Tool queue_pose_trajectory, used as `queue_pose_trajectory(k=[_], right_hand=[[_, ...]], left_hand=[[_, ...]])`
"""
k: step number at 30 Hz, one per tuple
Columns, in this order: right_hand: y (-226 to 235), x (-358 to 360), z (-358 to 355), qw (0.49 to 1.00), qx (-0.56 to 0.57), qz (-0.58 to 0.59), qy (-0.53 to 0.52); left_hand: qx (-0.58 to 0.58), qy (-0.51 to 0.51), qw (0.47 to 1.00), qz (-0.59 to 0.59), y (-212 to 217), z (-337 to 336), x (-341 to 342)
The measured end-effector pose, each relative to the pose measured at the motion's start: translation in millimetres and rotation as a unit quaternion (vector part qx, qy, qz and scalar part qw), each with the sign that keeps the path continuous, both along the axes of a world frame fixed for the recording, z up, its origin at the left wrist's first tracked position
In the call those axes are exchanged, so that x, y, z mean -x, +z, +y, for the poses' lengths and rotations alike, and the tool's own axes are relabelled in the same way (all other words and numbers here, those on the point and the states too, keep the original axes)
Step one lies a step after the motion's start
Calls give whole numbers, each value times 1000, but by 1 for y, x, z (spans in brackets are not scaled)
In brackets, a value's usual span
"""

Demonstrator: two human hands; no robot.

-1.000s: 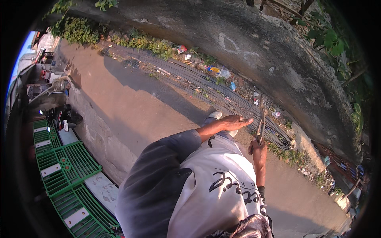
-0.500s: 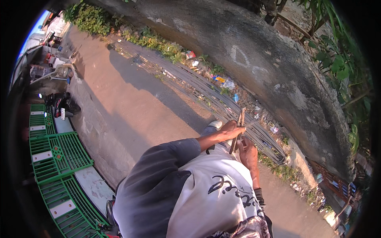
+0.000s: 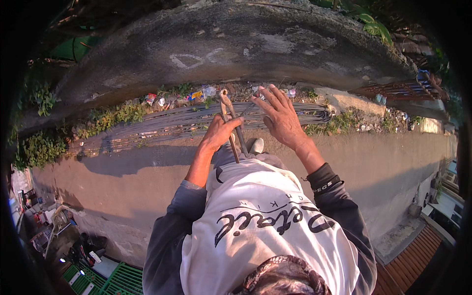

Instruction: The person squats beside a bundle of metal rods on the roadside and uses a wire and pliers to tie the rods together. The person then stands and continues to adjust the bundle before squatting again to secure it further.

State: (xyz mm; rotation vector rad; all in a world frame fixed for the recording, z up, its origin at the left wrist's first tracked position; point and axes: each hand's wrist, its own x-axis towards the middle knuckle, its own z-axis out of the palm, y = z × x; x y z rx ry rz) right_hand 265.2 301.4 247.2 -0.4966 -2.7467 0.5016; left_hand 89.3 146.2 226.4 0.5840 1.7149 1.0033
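My left hand (image 3: 221,132) is closed around a pair of long, rusty pincers (image 3: 225,103). Their jaws point away toward the wall, and the two handles reach back toward my shirt, slightly apart. To the right of the tool, my right hand (image 3: 282,118) is raised with its fingers spread and nothing visible in it. Below both hands on the ground lies a long bundle of thin grey steel rods (image 3: 182,125), looped back at its right end. A thin dark piece crosses near the right fingertips; whether they touch it I cannot tell.
A weathered concrete wall (image 3: 211,54) runs along the far side, with weeds (image 3: 115,117) and litter (image 3: 196,95) at its foot. My shoe (image 3: 257,146) stands on the paved lane (image 3: 162,182). A motorcycle (image 3: 88,248) and a green gate (image 3: 129,278) are at lower left.
My right hand has come off the pincers' handle area and opened out to the right. The left hand keeps hold of the pincers. My view has turned to face the wall.
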Motion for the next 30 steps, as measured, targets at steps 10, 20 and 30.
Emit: queue_pose_trajectory(k=[10,20,30], right_hand=[[7,-16,32,974,222,32,33],[20,-50,31,946,315,54,-51],[36,-84,62,906,353,118,-200]], left_hand=[[-61,-72,995,20,34,29,-5],[-123,-105,981,103,23,39,-32],[-182,-25,982,46,-8,58,-39]])
